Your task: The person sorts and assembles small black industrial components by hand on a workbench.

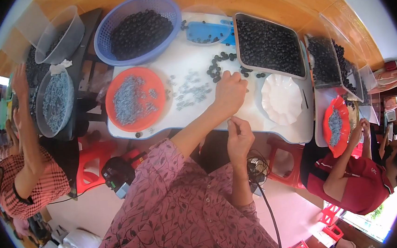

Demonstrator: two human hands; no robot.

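My left hand (231, 93) reaches across the white table (193, 117), its fingers curled beside a loose cluster of small round black pieces (221, 59); what they hold, if anything, is hidden. Just nearer to me, my right hand (240, 137) is at the table's front edge. Its thumb and forefinger are pinched together on something too small to make out. To the left, small clear bluish pieces (193, 89) are scattered on the tabletop. More of them are heaped on a round red plate (157, 83). A white scalloped plate (281, 94) stands to the right of my hands.
At the back are a blue basket (102, 38) and a metal tray (271, 74), both with many black pieces. A blue tray (198, 30) sits between them. Co-workers sit left (29, 170) and right (352, 182), the right one by a red dish (343, 126).
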